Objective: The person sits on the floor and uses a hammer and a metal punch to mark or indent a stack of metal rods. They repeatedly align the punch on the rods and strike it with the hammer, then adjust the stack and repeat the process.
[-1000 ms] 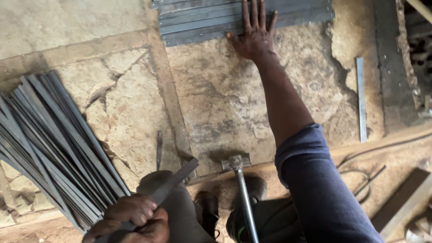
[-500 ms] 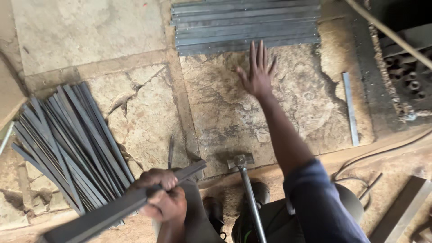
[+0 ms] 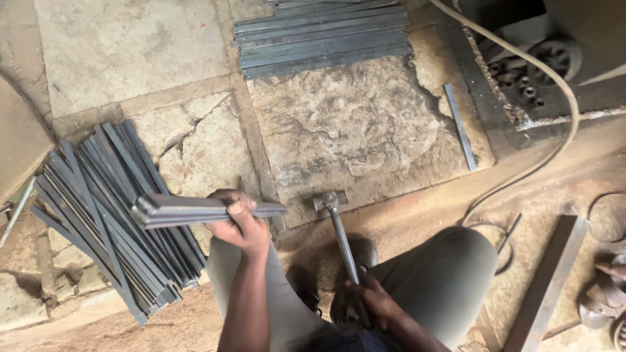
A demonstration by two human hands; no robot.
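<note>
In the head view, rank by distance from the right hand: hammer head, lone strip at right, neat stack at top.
From the right hand, at bottom centre:
1. Hammer head, just above it.
2. Lone strip, upper right.
3. Neat stack, top centre.

A metalworking workshop: piles of cut steel strips (image 3: 104, 215) on cracked stone floor (image 3: 365, 137), hammer (image 3: 339, 234).

No packages, labels, signs or screens in view.

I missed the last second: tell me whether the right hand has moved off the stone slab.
Yes. The right hand has drawn back from the stacked strips, off the slab, down to the hammer handle.
</note>
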